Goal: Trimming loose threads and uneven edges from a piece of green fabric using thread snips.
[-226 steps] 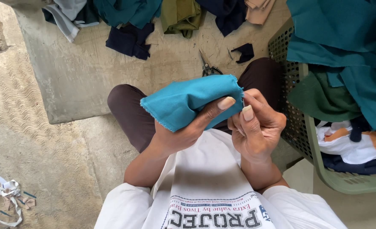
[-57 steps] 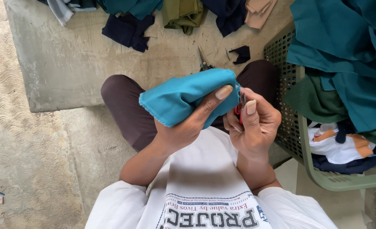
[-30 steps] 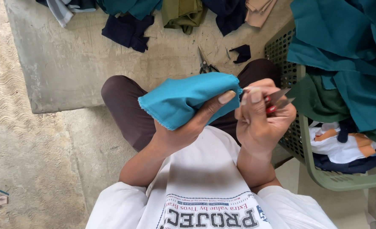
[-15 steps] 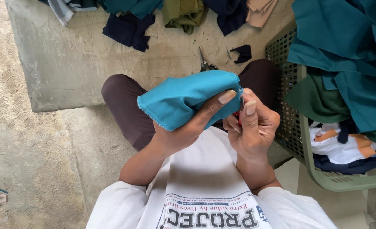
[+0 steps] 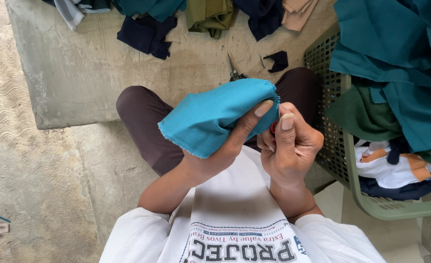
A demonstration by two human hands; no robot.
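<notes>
1. My left hand [image 5: 225,146] grips the folded teal cloth [image 5: 215,117] above my lap.
2. My right hand [image 5: 288,143], drawn back against the cloth's edge, pinches a small red-handled tool [image 5: 273,127]; cutting resumes.

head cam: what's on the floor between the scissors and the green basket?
A small dark navy fabric scrap lies on the concrete between the scissors and green basket.

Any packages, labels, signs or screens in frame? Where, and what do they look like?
No packages, signs or screens.
Printed graphic on the white T-shirt: bottom centre, on the person's chest below the hands; dark blue block lettering under an arched line of small print, seen upside down.
</notes>
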